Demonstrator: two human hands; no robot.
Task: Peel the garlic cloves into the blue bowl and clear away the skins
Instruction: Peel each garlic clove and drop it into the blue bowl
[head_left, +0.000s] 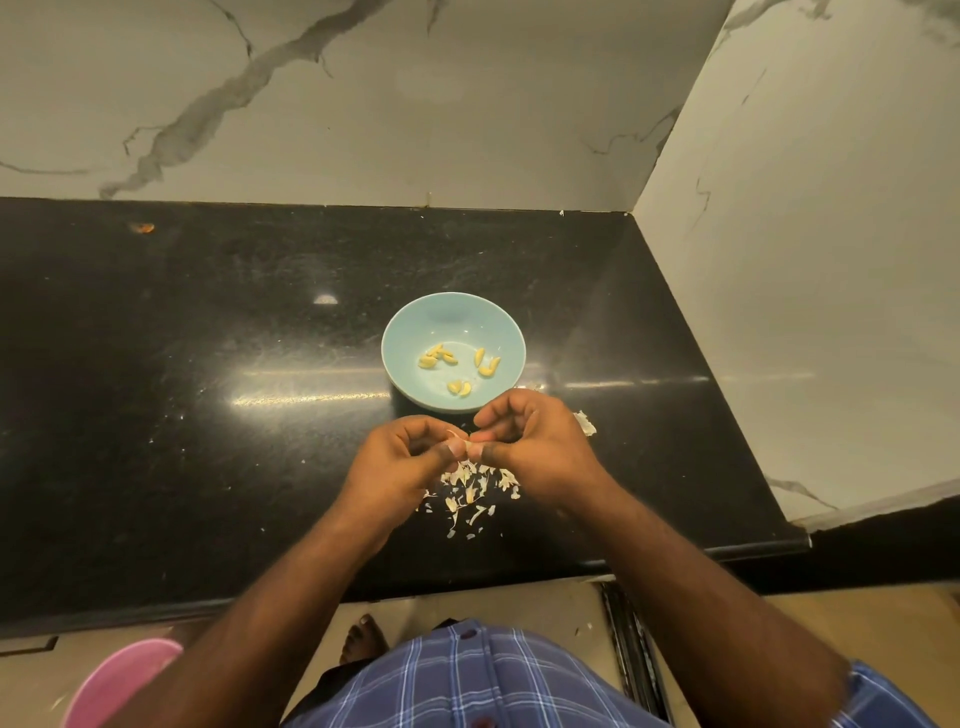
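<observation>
A light blue bowl stands on the black counter and holds several peeled yellow garlic cloves. Just in front of it, my left hand and my right hand meet above the counter, and both pinch one small garlic clove between thumbs and fingertips. Most of the clove is hidden by my fingers. Below my hands a pile of pale garlic skins lies scattered on the counter. A larger piece of skin lies to the right of my right hand.
The black stone counter ends at a marble wall behind and a marble side wall on the right. A pink round object sits on the floor at lower left. An orange speck lies at the counter's far left.
</observation>
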